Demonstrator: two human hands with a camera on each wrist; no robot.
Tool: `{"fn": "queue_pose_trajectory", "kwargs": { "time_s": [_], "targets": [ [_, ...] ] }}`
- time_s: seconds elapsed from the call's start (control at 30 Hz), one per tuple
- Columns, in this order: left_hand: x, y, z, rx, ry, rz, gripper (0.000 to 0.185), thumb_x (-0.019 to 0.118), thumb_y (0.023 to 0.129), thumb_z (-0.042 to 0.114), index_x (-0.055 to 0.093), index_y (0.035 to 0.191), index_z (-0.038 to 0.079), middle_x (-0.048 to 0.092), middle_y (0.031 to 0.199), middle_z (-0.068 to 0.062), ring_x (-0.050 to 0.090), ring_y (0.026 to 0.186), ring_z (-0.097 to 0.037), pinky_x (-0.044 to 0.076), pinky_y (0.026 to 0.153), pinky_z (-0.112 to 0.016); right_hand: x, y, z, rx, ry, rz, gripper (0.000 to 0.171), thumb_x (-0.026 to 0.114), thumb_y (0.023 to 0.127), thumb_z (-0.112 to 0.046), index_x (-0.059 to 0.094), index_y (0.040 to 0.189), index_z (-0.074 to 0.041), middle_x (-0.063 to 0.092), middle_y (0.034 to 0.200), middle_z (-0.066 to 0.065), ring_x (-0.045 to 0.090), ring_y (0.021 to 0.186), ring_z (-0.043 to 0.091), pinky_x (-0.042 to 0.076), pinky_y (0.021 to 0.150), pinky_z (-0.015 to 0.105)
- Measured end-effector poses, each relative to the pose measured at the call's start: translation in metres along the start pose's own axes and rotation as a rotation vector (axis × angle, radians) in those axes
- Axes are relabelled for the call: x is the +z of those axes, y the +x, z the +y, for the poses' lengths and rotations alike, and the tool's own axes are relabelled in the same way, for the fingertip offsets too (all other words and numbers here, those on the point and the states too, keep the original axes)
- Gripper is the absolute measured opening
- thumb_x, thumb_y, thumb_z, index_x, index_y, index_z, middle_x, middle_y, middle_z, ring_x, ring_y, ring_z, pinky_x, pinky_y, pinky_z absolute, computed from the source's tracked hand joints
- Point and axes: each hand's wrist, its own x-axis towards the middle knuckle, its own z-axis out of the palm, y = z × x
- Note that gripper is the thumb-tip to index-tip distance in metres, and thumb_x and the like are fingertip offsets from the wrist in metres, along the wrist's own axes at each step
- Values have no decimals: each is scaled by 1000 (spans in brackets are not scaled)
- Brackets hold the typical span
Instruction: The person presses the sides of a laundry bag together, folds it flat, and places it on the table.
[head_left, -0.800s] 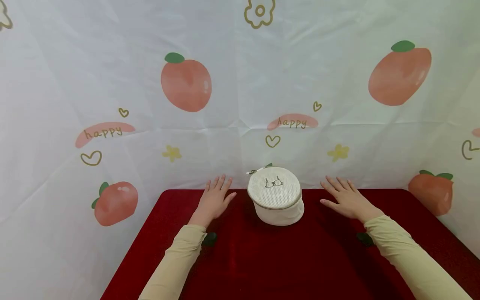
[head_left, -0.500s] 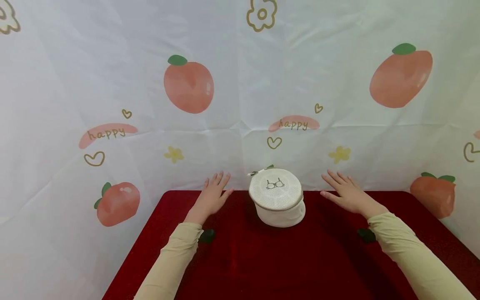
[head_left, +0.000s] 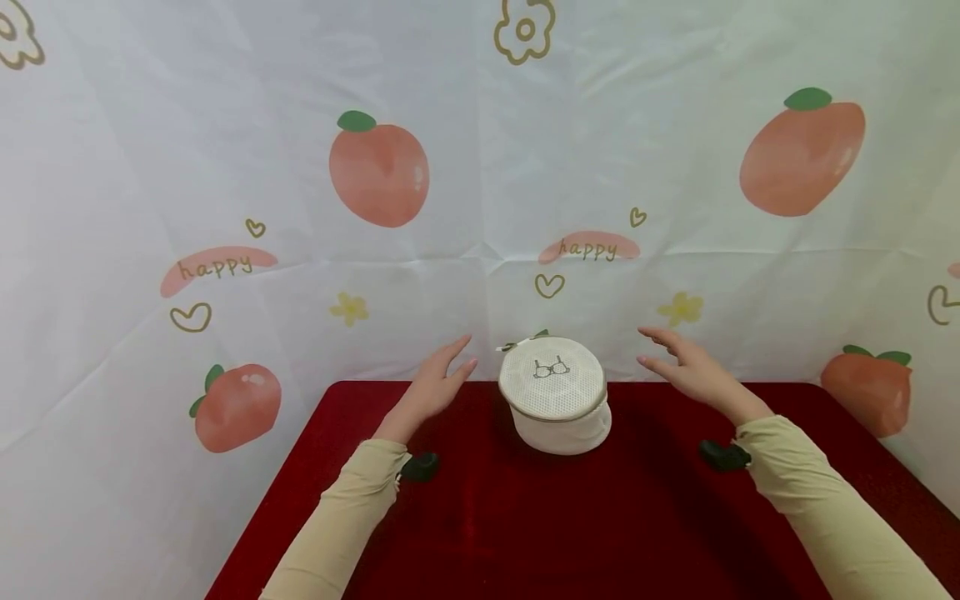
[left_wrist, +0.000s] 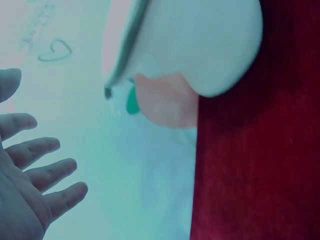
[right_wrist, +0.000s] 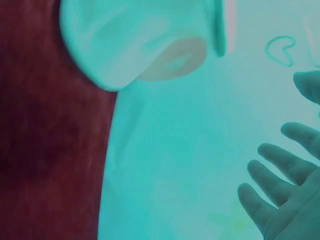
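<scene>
A red tablecloth [head_left: 570,533] covers the table nearest the camera, and 2 sleeved forearms reach forward over it, each with a small black device at the wrist. The left hand [head_left: 433,385] is raised above the cloth with its palm turned inward, fingers straight and slightly spread, holding nothing; in the left wrist view its fingers [left_wrist: 47,172] are fanned out in open air. The right hand [head_left: 686,368] mirrors it on the other side, also lifted, fingers extended and relaxed, with nothing in its grasp; the right wrist view shows its fingers [right_wrist: 272,182] spread apart and free.

Between the 2 hands, near the far edge of the table, stands a round white mesh laundry bag [head_left: 553,393]. It sits upright on the cloth, its flat top tilted a little toward the camera and printed with a small bra outline. A zipper band runs around its upper rim, and a small pull tab sticks out at the back left. Each hand is near the bag's side but not touching it.

Behind the table hangs a white backdrop [head_left: 480,167] printed with peaches, hearts, flowers and the word "happy".
</scene>
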Motion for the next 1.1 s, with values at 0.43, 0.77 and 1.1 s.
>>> {"fn": "queue_pose_trajectory", "kwargs": {
  "time_s": [0.43, 0.77, 1.1],
  "targets": [
    [-9, 5, 31, -84, -533, 18, 48, 52, 101, 23, 42, 143, 3, 45, 140, -21, 47, 126, -33, 42, 100, -46, -5, 5, -18, 76, 518, -23, 59, 46, 103, -32, 28, 146, 4, 34, 144, 26, 42, 129, 36, 41, 102, 40],
    [-12, 6, 37, -186, -959, -162, 47, 44, 104, 24, 37, 145, 2, 41, 143, -23, 43, 128, -37, 37, 104, -47, 0, 5, -24, 111, 670, -53, 58, 44, 103, -33, 32, 143, 7, 48, 136, 16, 51, 122, 29, 47, 96, 37],
    [3, 9, 24, -333, -1093, -147, 45, 45, 103, 21, 38, 143, -1, 37, 144, -27, 42, 129, -40, 38, 104, -47, 17, 6, -20, 176, 750, -85, 60, 42, 104, -35, 28, 145, 7, 32, 145, 30, 45, 127, 36, 45, 97, 39]
  ]
}}
